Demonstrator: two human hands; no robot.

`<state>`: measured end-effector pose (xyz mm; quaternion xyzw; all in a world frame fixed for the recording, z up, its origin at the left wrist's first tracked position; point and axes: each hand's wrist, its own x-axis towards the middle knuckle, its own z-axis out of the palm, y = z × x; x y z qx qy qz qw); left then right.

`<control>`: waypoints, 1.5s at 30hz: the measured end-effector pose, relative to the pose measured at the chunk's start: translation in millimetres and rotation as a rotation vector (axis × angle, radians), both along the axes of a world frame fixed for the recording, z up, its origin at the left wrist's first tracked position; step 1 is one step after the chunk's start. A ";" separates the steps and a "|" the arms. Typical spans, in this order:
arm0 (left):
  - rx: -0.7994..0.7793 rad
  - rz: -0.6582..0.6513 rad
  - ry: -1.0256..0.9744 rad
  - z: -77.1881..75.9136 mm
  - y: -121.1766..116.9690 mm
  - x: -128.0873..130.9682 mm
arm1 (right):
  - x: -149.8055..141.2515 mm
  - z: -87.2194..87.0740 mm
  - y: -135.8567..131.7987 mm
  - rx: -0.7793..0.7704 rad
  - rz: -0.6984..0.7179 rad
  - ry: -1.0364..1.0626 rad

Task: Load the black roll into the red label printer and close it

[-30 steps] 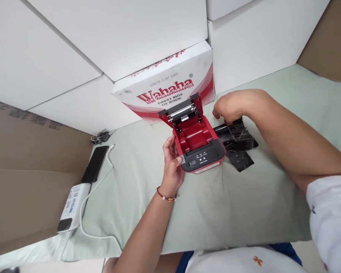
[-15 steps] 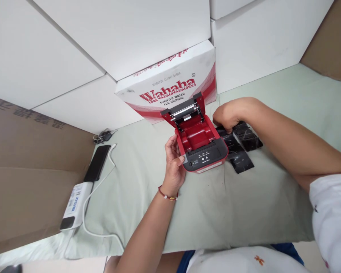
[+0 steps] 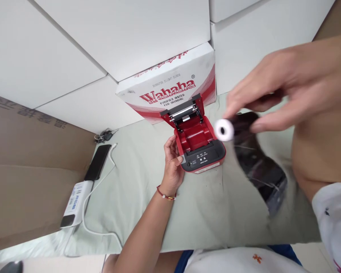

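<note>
Two hands occupied: right hand [image 3: 284, 81] with thumb and fingers closed on a black roll [image 3: 240, 123], slightly blurred, its white end [image 3: 229, 129] turned to the left and showing a dark core hole. Trailing from the roll toward the person, a wavy black strip [image 3: 254, 165]. Left hand [image 3: 172, 161] clamped on the left side of a red printer [image 3: 197, 136], thumb on the grey corner patch, fingers along the wall. Just beside that printer, on its right, the roll; touching or apart, impossible to tell. Lid [image 3: 184, 110] raised at the far edge, hollow red bay facing upward, black control panel [image 3: 208, 153] nearest the person. On the left wrist, a red bracelet [image 3: 166, 196]. Beneath the printer, pale green cloth [image 3: 204, 212]. Behind the lid, a Wahaha carton [image 3: 167, 83] against white panels [image 3: 147, 34]. Well to the left, a black phone [image 3: 99, 162], a white cable [image 3: 102, 237] and dark keys [image 3: 104, 135], with brown cardboard [image 3: 31, 201] at the edge.
</note>
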<state>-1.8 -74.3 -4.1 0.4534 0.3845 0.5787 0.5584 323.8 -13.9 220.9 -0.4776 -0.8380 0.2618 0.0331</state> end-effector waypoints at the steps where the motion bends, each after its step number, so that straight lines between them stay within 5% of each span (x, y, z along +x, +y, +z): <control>1: -0.001 0.007 -0.003 0.6 0.0 0.2 | -14.9 -2.7 -1.7 0.023 0.159 -0.018; 4: 0.008 0.005 -0.002 2.4 0.0 0.1 | -62.6 -18.4 -1.1 0.094 0.306 -0.090; 8: -0.009 -0.015 0.000 3.1 -0.2 -1.0 | -101.9 -43.1 2.4 0.092 0.220 -0.199; 21: -0.011 -0.041 -0.007 0.8 0.5 -1.7 | -125.2 -69.6 7.1 0.086 0.183 -0.464; 29: -0.002 -0.041 0.004 0.9 -0.4 -1.7 | -97.8 -43.5 0.9 0.057 0.297 -0.167; 34: 0.010 -0.048 -0.006 1.1 -0.7 -0.9 | -93.6 -27.9 -7.2 0.358 -0.030 0.141; 36: 0.011 -0.049 -0.017 0.9 -0.9 -0.9 | -93.8 -35.0 -2.7 0.432 -0.097 0.119; 40: 0.012 -0.060 -0.043 1.0 -1.9 -0.8 | -91.5 -51.1 7.4 0.444 0.006 0.023; 45: 0.030 -0.044 -0.076 -0.9 -3.0 0.2 | -84.6 -36.5 -3.5 0.390 0.047 -0.089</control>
